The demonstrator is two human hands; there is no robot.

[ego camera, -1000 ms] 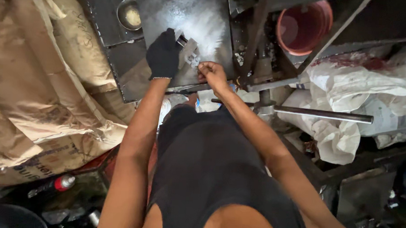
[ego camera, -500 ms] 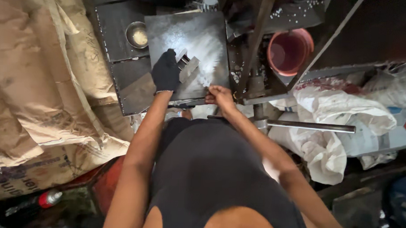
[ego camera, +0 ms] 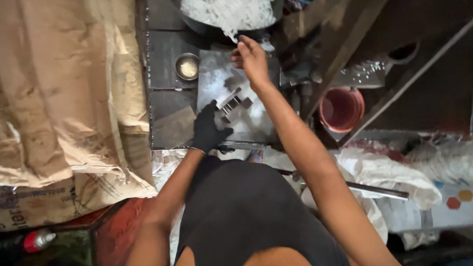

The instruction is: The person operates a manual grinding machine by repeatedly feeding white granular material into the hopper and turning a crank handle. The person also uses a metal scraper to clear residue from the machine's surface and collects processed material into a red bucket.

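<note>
**Cluttered workbench seen from above**

A dusty metal plate (ego camera: 247, 120) lies at upper centre of the frame on a dark bench (ego camera: 165, 62). The gloved left hand (ego camera: 209, 129) is clamped on a small metal tool (ego camera: 232, 102) resting on the plate. The bare right hand (ego camera: 252, 57) reaches to the plate's top edge, fingers pinched together at white shreds spilling from a dark pan (ego camera: 225, 9). A small steel bowl (ego camera: 187, 67) sits just left of the plate. Brown sacks (ego camera: 60, 90) fill the left; a red bucket (ego camera: 342, 108) stands right of centre, with crumpled white bags (ego camera: 392, 175) below it.
</note>
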